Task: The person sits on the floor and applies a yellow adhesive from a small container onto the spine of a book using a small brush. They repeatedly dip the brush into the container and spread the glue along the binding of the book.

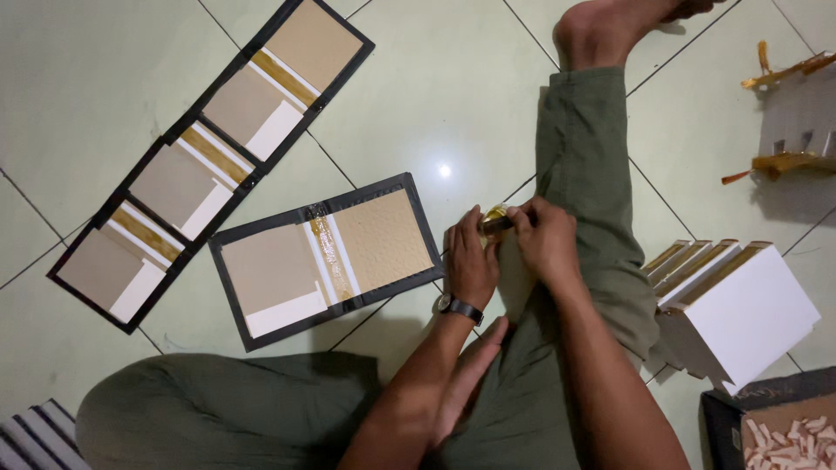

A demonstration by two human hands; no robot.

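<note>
Both my hands meet over my right leg, holding a small roll of clear yellowish tape between them. My left hand, with a dark wristwatch on the wrist, grips the roll from the left. My right hand pinches it from the right with its fingertips. Just left of my hands an open black-edged cardboard cover lies flat on the tiled floor, with a shiny strip of tape down its spine.
A row of similar open covers lies at the upper left. White box-like pieces stand at the right, and a box of small pale scraps at the lower right. More white pieces with gold strips are at the top right. My bare foot is at the top.
</note>
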